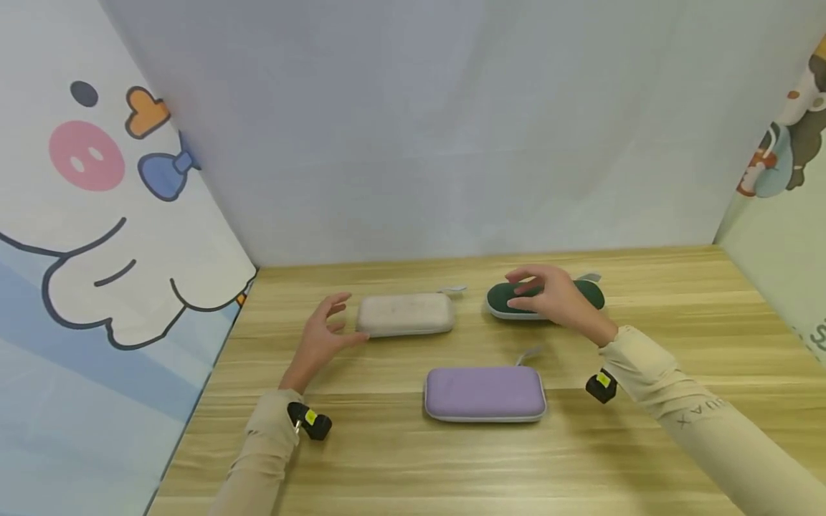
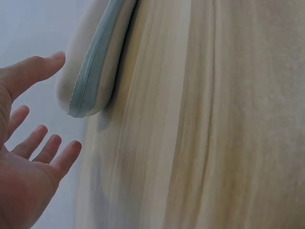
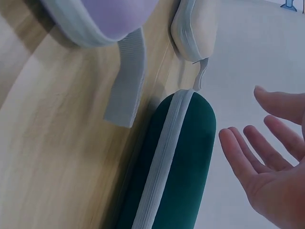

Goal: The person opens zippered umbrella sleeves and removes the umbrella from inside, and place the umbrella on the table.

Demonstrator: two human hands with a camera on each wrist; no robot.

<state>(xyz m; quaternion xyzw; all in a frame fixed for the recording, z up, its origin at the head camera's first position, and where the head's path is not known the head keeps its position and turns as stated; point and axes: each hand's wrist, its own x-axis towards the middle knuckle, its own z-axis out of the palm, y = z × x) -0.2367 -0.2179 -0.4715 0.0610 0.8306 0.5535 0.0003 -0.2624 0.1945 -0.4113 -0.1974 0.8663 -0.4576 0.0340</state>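
Fingers (image 2: 66,158), left hand (image 1: 318,342): spread, nothing held
Cream case (image 1: 405,314): laid crosswise on bench (image 1: 374,466), just to their right, contact unclear
Fingers, right hand (image 1: 561,297): parted, nothing held
Green case (image 3: 190,152): laid crosswise below them

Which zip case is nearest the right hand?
The round-ended dark green case, farthest right; the right hand hovers over it. The cream case is by the left hand; the purple case lies in front.
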